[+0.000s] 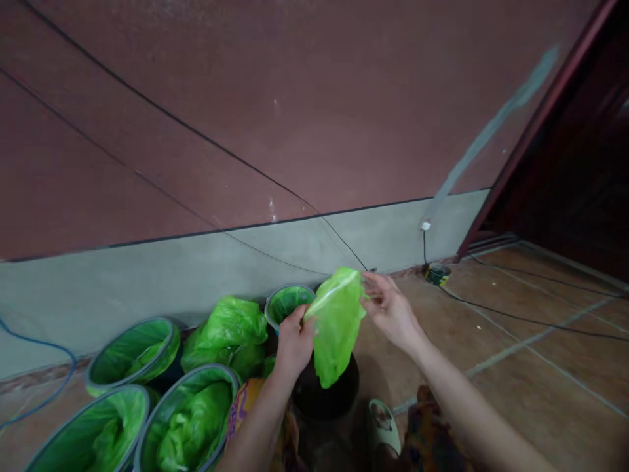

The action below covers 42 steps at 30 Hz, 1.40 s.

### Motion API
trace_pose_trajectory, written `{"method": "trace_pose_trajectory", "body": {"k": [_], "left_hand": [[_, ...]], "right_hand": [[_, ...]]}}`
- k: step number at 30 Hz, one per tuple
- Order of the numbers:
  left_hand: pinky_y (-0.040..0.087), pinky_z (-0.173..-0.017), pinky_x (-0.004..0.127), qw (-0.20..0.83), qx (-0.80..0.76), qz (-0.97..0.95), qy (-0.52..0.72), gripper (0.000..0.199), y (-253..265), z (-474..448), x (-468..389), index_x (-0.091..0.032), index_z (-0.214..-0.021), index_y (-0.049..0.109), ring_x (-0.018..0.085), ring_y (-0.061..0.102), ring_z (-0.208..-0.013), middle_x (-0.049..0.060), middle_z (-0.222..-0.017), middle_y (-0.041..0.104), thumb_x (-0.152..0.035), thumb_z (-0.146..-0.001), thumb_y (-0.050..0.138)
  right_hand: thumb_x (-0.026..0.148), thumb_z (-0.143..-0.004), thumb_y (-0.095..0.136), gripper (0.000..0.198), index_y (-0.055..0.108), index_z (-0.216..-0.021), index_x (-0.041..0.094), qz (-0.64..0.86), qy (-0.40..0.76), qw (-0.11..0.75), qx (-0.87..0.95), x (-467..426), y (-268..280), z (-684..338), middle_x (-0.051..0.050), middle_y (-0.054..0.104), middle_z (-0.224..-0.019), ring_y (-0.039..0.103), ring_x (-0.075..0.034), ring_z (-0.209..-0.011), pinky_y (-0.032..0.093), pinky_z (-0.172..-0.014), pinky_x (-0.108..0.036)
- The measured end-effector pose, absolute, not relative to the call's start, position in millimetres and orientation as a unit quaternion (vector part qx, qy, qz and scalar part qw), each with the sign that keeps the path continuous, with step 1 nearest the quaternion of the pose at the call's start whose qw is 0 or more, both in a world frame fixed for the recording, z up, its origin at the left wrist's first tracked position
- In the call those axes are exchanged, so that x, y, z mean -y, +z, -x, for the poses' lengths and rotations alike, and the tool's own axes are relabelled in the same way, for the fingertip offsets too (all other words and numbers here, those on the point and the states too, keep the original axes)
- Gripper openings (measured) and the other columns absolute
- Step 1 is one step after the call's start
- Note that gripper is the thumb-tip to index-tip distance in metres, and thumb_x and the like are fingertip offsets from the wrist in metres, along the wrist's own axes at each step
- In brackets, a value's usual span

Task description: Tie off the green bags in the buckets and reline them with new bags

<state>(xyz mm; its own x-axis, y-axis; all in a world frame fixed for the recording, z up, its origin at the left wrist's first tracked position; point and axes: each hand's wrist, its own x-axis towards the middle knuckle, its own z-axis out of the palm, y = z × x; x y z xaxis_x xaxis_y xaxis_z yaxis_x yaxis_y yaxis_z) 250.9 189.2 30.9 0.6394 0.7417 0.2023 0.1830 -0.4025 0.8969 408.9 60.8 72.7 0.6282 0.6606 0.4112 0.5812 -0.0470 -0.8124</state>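
A bright green plastic bag (338,328) hangs stretched between my two hands. My left hand (296,341) pinches its upper left edge, and my right hand (389,307) grips the upper right edge; the right fingertips are a little blurred. Directly beneath the bag stands a dark bucket (346,393), its opening partly covered by the hanging plastic. Just behind my left hand is a smaller bin (289,301) with a green liner inside.
At the left stand several green-lined bins (187,419) and a bulging green bag (228,331). A small tin (437,273) sits by the wall, with a black cable (521,318) running across the tiled floor. A blue hose (69,367) lies far left. My slippered foot (383,423) is beside the bucket.
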Motion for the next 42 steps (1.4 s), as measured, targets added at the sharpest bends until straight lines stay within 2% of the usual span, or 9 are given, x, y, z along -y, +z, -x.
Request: {"method": "trace_pose_trajectory", "body": {"k": [4, 7, 10, 13, 20, 22, 27, 32, 42], "left_hand": [[0.045, -0.059, 0.021, 0.451, -0.263, -0.8, 0.296, 0.026, 58.6, -233.2, -184.5, -0.018, -0.09, 0.068, 0.013, 0.057, -0.062, -0.001, -0.07, 0.065, -0.032, -0.085, 0.046], [0.042, -0.054, 0.02, 0.457, -0.253, -0.803, 0.286, 0.027, 71.8, -226.1, -170.8, -0.018, -0.086, 0.068, 0.012, 0.054, -0.058, -0.002, -0.063, 0.061, -0.036, -0.084, 0.048], [0.045, -0.056, 0.021, 0.486, -0.248, -0.782, 0.302, 0.031, 78.6, -219.4, -162.1, -0.018, -0.092, 0.069, 0.013, 0.056, -0.061, -0.001, -0.069, 0.065, -0.039, -0.082, 0.049], [0.049, -0.064, 0.023, 0.483, -0.261, -0.767, 0.332, 0.033, 83.8, -208.1, -166.7, -0.017, -0.099, 0.071, 0.017, 0.062, -0.074, 0.001, -0.083, 0.071, -0.036, -0.08, 0.051], [0.046, -0.094, 0.03, 0.19, -0.448, -0.81, 0.327, 0.033, 75.6, -154.1, -227.0, -0.02, -0.102, 0.071, 0.023, 0.063, -0.103, 0.006, -0.11, 0.071, -0.019, -0.077, 0.049], [0.044, -0.099, 0.033, 0.166, -0.475, -0.805, 0.315, 0.029, 62.2, -145.9, -239.9, -0.02, -0.097, 0.072, 0.025, 0.063, -0.106, 0.008, -0.111, 0.07, -0.02, -0.076, 0.052], [0.054, -0.08, 0.034, 0.444, -0.495, -0.683, 0.303, 0.02, 30.3, -161.0, -245.2, -0.017, -0.081, 0.069, 0.025, 0.068, -0.091, 0.009, -0.089, 0.073, -0.031, -0.077, 0.056], [0.057, -0.078, 0.033, 0.714, -0.382, -0.532, 0.249, 0.028, 31.8, -176.5, -242.6, -0.013, -0.087, 0.067, 0.023, 0.068, -0.09, 0.012, -0.091, 0.073, -0.036, -0.079, 0.053], [0.052, -0.085, 0.033, 0.741, -0.241, -0.582, 0.233, 0.044, 35.2, -180.9, -225.2, -0.013, -0.102, 0.065, 0.021, 0.066, -0.091, 0.007, -0.094, 0.072, -0.014, -0.057, 0.067]], "right_hand": [[0.039, -0.071, 0.068, 0.073, 0.042, -0.137, 0.021, 0.752, -0.038, 0.484, 0.446, -60.8, 53.2, -404.4, -0.012, 0.048, -0.133, 0.05, -0.029, -0.122, 0.042, -0.103, -0.046], [0.043, -0.072, 0.068, 0.08, 0.037, -0.141, 0.018, 0.769, -0.026, 0.49, 0.41, -77.7, 35.0, -398.7, -0.015, 0.05, -0.133, 0.048, -0.03, -0.124, 0.039, -0.104, -0.048], [0.034, -0.075, 0.065, 0.067, 0.044, -0.136, 0.017, 0.785, 0.042, 0.474, 0.397, -89.9, 11.8, -399.7, -0.012, 0.062, -0.12, 0.059, -0.027, -0.11, 0.046, -0.097, -0.043], [0.02, -0.077, 0.058, 0.036, 0.065, -0.111, 0.017, 0.801, 0.101, 0.437, 0.396, -86.2, -11.2, -403.2, -0.009, 0.072, -0.096, 0.066, -0.025, -0.093, 0.051, -0.086, -0.037], [0.002, -0.063, 0.048, 0.043, 0.074, -0.094, 0.018, 0.849, 0.034, 0.395, 0.349, -30.3, -20.7, -449.7, -0.008, 0.074, -0.095, 0.067, -0.026, -0.095, 0.049, -0.087, -0.035], [0.004, -0.062, 0.049, 0.041, 0.074, -0.09, 0.019, 0.845, 0.021, 0.415, 0.338, -18.2, -14.1, -466.1, -0.007, 0.075, -0.094, 0.068, -0.025, -0.092, 0.05, -0.085, -0.033], [0.018, -0.06, 0.063, 0.026, 0.073, -0.084, 0.018, 0.796, 0.142, 0.532, 0.251, -15.1, 9.2, -472.5, -0.006, 0.074, -0.081, 0.069, -0.023, -0.074, 0.053, -0.066, -0.031], [0.032, -0.058, 0.077, 0.047, 0.069, -0.103, 0.02, 0.668, 0.323, 0.631, 0.227, -17.7, 33.8, -457.3, -0.007, 0.074, -0.096, 0.069, -0.02, -0.076, 0.052, -0.058, -0.026], [0.052, -0.072, 0.071, 0.041, 0.071, -0.093, 0.017, 0.69, 0.353, 0.585, 0.239, -9.3, 19.1, -439.7, -0.008, 0.074, -0.087, 0.067, -0.017, -0.067, 0.046, -0.049, -0.022]]}}
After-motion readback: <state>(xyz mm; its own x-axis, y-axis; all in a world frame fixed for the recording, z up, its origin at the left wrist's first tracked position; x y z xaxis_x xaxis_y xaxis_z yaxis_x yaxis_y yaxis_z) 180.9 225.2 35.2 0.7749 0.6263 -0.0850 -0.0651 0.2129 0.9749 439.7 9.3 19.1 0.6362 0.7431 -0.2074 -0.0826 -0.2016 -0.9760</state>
